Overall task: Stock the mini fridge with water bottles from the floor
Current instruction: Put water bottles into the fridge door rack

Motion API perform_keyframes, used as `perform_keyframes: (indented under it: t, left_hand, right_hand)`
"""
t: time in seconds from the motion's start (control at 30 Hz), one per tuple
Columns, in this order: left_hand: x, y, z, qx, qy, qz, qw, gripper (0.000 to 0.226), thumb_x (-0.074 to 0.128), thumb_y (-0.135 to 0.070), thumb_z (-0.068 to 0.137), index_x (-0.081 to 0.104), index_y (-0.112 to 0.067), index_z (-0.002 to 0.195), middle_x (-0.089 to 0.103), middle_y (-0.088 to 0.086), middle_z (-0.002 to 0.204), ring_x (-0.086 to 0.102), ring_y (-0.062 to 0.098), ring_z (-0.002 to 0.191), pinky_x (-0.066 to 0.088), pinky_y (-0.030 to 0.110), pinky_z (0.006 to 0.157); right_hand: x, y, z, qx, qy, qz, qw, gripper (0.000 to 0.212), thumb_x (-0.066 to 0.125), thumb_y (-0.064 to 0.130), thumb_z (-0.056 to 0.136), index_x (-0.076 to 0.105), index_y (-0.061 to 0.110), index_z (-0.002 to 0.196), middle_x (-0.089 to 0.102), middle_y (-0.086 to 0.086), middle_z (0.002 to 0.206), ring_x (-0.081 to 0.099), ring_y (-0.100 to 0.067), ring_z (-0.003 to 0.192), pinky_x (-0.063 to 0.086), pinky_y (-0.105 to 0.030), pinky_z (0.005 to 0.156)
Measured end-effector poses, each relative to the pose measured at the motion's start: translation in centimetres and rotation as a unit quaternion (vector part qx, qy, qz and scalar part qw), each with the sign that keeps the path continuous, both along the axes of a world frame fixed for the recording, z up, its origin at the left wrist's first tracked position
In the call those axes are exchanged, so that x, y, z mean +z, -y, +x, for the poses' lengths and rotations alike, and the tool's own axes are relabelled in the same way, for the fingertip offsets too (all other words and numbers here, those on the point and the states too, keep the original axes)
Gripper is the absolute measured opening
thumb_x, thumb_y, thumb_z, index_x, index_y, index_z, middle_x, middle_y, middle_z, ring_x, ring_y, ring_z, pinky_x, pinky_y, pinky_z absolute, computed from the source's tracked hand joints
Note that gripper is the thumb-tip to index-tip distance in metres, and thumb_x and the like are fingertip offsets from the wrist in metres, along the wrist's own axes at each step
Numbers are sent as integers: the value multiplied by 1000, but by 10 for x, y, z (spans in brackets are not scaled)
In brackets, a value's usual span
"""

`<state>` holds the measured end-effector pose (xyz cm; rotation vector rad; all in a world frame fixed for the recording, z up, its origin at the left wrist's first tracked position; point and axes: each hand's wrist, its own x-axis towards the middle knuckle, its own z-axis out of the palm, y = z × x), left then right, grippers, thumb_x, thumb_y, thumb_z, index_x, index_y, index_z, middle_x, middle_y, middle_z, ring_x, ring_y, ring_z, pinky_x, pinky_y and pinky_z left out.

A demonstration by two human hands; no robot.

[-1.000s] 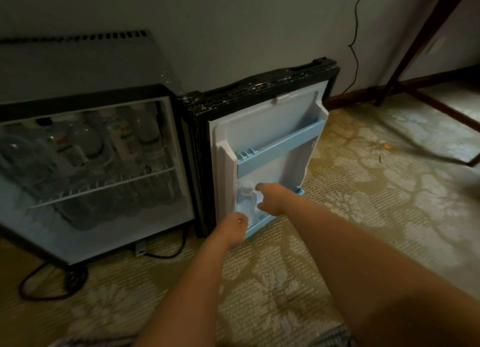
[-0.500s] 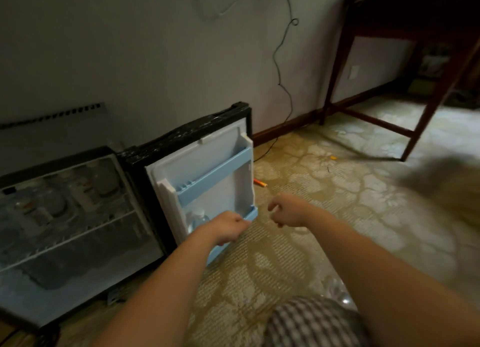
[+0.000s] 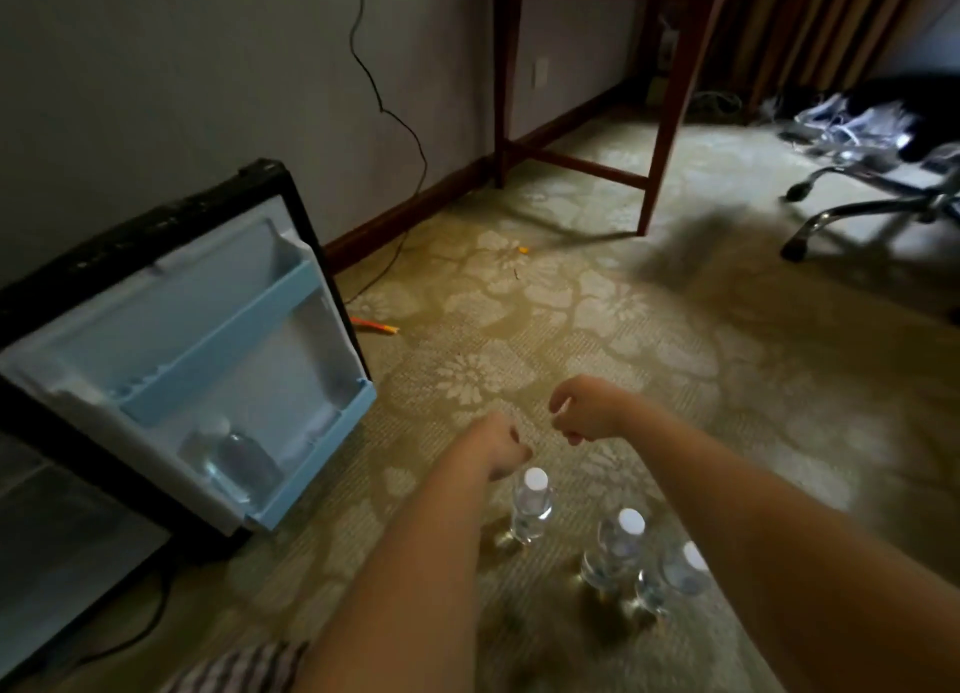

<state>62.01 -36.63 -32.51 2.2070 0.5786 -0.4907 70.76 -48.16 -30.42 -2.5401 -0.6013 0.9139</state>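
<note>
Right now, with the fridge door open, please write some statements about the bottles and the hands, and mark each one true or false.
1. Three floor bottles stand upright on the carpet. True.
2. The left hand holds a bottle. False: it holds nothing.
3. One door bottle sits in the lower shelf of the door. True.
4. The upper shelf is full of bottles. False: no bottle shows in it.
5. The right hand is empty. True.
</note>
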Motion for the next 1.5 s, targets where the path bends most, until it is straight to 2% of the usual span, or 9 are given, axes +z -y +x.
perform_keyframes:
  t: [0.1, 0.3, 0.43, 0.57, 0.67, 0.8, 1.07, 1.23, 1.5]
  left_hand:
    - [-57, 28, -25, 187, 22, -147, 971, 46, 54, -13, 92, 43, -6, 136, 48, 14, 139, 48, 29, 126, 40, 33, 98]
    - [-135, 56, -52, 324, 62, -232, 915, 35, 52, 2, 89, 51, -2, 123, 59, 18, 124, 57, 24, 108, 44, 31, 85]
    - [-153, 51, -31, 191, 68, -109, 973, 30, 50, -4, 92, 50, -13, 120, 54, 4, 122, 51, 18, 106, 43, 26, 87]
    - [-155, 49, -12, 273, 118, -269, 916, 33, 34, -33, 99, 55, -12, 87, 65, 10, 82, 56, 18, 78, 49, 25, 61]
    - [-147, 49, -22, 177, 72, -155, 969, 23, 44, -24, 97, 56, -14, 114, 59, 9, 113, 59, 24, 102, 47, 17, 66]
    - [-148, 34, -37, 179, 31, -173, 968, 69, 57, -4, 88, 24, -18, 147, 38, 3, 147, 40, 21, 135, 36, 21, 99]
    - [-103, 11, -51, 173, 165, -172, 956, 80, 74, -21, 70, 32, -25, 138, 58, -2, 116, 58, 20, 106, 53, 39, 88]
    - [-32, -22, -61, 179, 258, -144, 938, 47, 76, -20, 75, 45, -21, 111, 53, -5, 84, 57, 15, 78, 44, 18, 61]
    - [84, -92, -108, 163, 304, -7, 939, 57, 79, -37, 70, 54, -21, 118, 59, -8, 89, 53, 9, 76, 43, 24, 68]
  right_hand:
    - [-34, 9, -10, 1, -21, -19, 1000, 37, 54, 11, 92, 52, 5, 128, 66, -14, 105, 64, -18, 71, 51, -25, 64]
    - [-94, 6, -27, 73, 20, -31, 997, 53, 53, 21, 93, 36, 18, 143, 46, -9, 143, 47, -26, 128, 40, -34, 101]
    - [-121, -6, -30, 106, 51, -103, 988, 48, 45, 29, 97, 32, 21, 143, 52, -13, 135, 53, -30, 118, 46, -38, 93]
    - [-138, -19, -31, 97, 82, -131, 983, 36, 46, 23, 97, 37, 14, 131, 59, -17, 119, 57, -32, 108, 51, -40, 86]
    - [-141, -21, -30, 90, 68, -127, 985, 35, 50, 21, 96, 35, 11, 127, 60, -17, 114, 59, -29, 100, 50, -35, 81]
    - [-128, -22, -28, 103, 74, -111, 986, 35, 47, 24, 97, 36, 10, 127, 61, -17, 111, 55, -26, 88, 40, -29, 70]
    - [-36, -44, -37, 168, 160, -47, 972, 38, 35, 33, 100, 41, 7, 127, 62, -18, 110, 59, -33, 99, 40, -34, 75]
    - [42, -69, -56, 183, 231, 17, 956, 42, 34, 37, 100, 43, 6, 126, 61, -20, 112, 58, -33, 101, 36, -30, 73]
    - [139, -119, -103, 200, 318, 111, 920, 48, 38, 43, 97, 51, 2, 118, 61, -19, 116, 56, -35, 106, 42, -37, 81]
